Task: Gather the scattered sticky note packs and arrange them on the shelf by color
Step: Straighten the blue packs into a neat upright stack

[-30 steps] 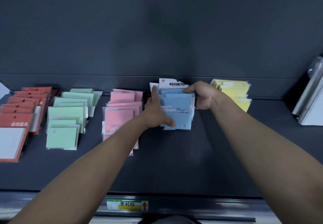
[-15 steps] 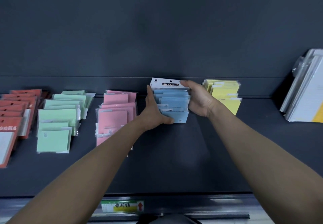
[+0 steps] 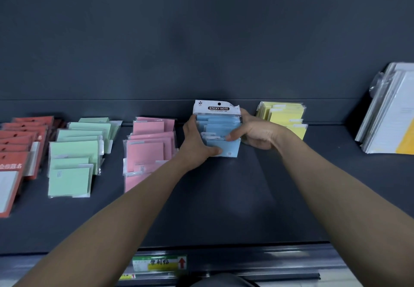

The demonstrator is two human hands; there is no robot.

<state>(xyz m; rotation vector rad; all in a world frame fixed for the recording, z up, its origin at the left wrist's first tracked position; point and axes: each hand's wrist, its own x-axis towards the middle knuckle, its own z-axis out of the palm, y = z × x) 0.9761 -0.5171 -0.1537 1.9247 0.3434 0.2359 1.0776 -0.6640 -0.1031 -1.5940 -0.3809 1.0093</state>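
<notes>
1. The left hand (image 3: 197, 143) lies against the left side of the blue packs (image 3: 221, 129), fingers pointing up along the edge and thumb hooked across the lower front corner.
2. The right hand (image 3: 257, 133) clasps the same bundle from the right, thumb laid over the front and fingers wrapped round the back. The bundle is squeezed between the two hands.
3. The blue packs stand tilted on the shelf (image 3: 224, 197), near its back edge. The rearmost one shows a white header card (image 3: 218, 107) printed "STICKY NOTE".
4. The shelf is a dark grey, matt board, and a wall (image 3: 201, 40) of the same grey rises behind it.
5. Along the shelf lie other colour groups in overlapping rows: red pads (image 3: 20, 143) at the far left, then green packs (image 3: 76, 152), then pink packs (image 3: 150, 143) just beside the left hand.
6. Yellow packs (image 3: 284, 116) sit just behind the right hand.
7. At the far right a stack of white sheets (image 3: 394, 111) in clear wrap leans at a slant.
8. A green and yellow price label (image 3: 159, 263) with a red arrow is fixed to the shelf's front rail.
</notes>
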